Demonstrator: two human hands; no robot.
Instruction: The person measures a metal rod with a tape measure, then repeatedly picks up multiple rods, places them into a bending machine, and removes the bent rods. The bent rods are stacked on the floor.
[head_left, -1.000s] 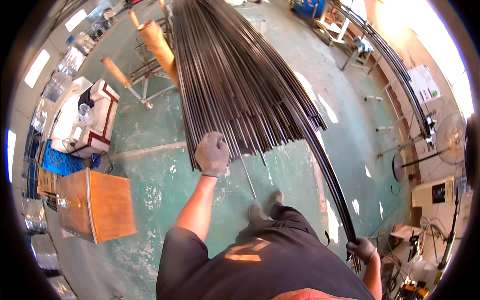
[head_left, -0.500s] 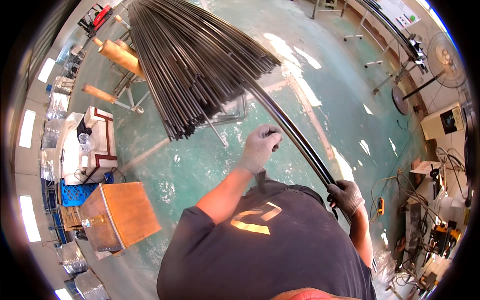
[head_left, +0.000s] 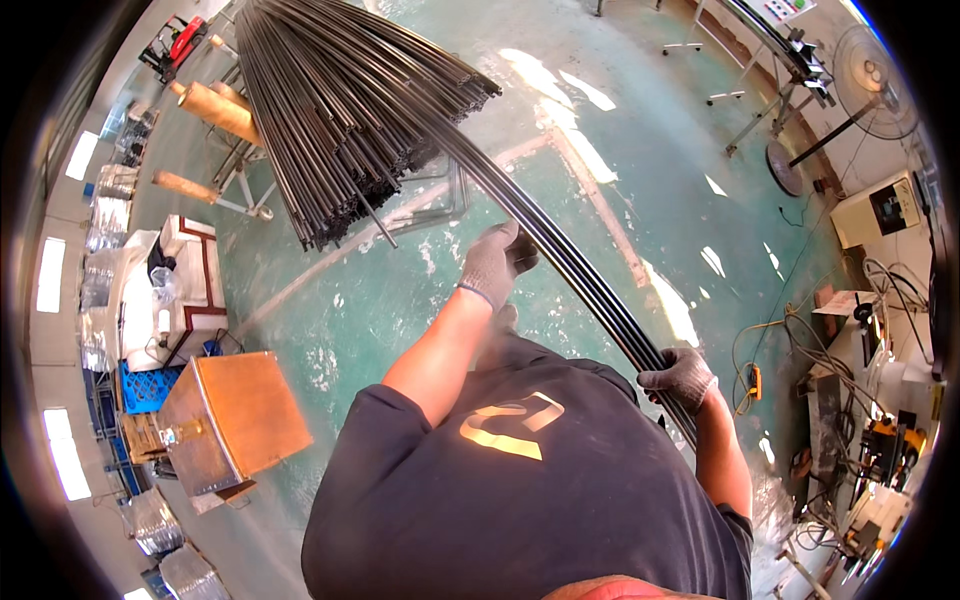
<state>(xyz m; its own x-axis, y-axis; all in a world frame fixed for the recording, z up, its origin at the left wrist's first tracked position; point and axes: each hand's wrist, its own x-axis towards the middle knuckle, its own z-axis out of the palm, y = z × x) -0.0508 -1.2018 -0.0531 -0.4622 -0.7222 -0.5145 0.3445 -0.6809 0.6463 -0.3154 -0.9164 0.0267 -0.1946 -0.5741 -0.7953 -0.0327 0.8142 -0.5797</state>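
Note:
Several long dark metal tubes [head_left: 575, 262] run side by side on a slant from the big stack down past my right side. Low on them, my gloved right hand [head_left: 682, 382] is closed round the group. Farther up, my gloved left hand [head_left: 497, 262] meets their near-left edge, fingers curled against them and partly hidden. The large stack of tubes [head_left: 345, 120] fans toward me at the upper left, its ends uneven. One tube [head_left: 376, 218] sticks out beyond the others there.
Padded rollers [head_left: 218, 112] on a wheeled stand are left of the stack. An orange-brown topped box [head_left: 250, 410] and a blue crate [head_left: 150, 386] stand at left. On the right are a standing fan [head_left: 873, 80], cables [head_left: 800, 335] and a long bench frame [head_left: 790, 65].
My left hand has come up against the tubes, from which it was apart. More tubes now lie spread side by side under my right hand, which stays closed on them. The view has shifted slightly.

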